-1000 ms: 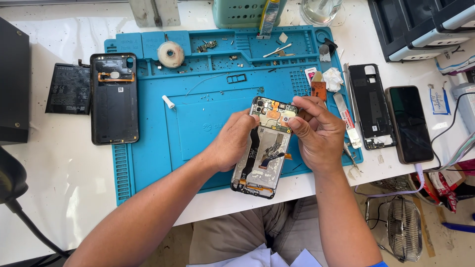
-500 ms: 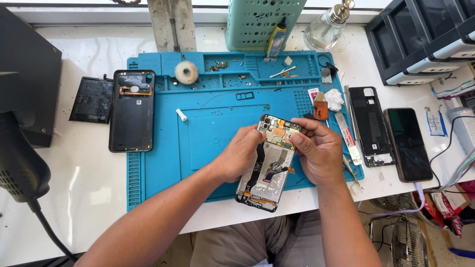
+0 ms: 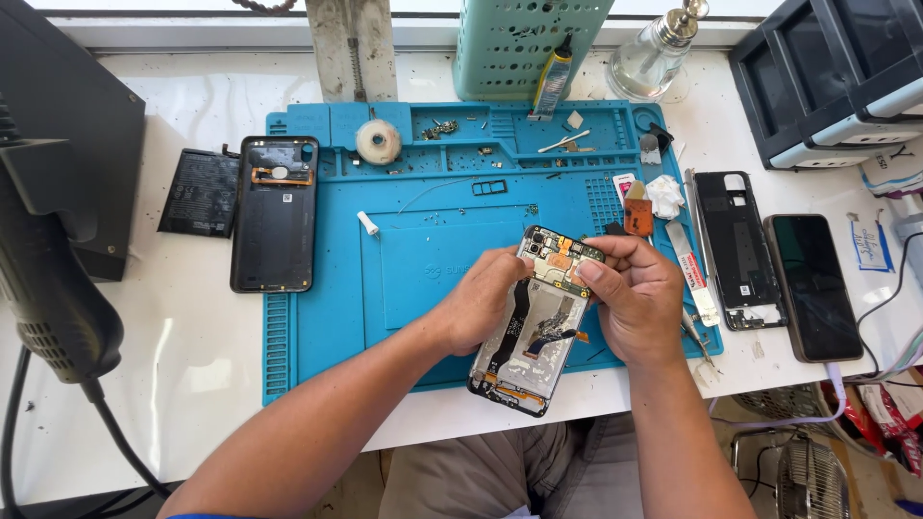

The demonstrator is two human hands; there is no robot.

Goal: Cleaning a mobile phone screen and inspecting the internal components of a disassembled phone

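Note:
An opened phone (image 3: 536,327) with its back off lies tilted on the blue work mat (image 3: 423,250), its circuit board and ribbon cables exposed. My left hand (image 3: 481,300) grips its left edge near the top. My right hand (image 3: 630,293) holds the upper right side, thumb and forefinger pinched at the orange part of the board by the camera. The phone's lower end juts over the table's near edge.
A black back cover (image 3: 275,213) and a battery (image 3: 200,192) lie at the mat's left. A black frame (image 3: 733,248) and a dark phone (image 3: 813,286) lie right. A tape roll (image 3: 378,141), glass bottle (image 3: 660,58), green basket (image 3: 524,43) and heat gun (image 3: 48,279) are around.
The camera view has shifted so the mat sits further right and lower. My hands stay on the opened phone with the same grip; my right fingers have crept slightly along the board's top.

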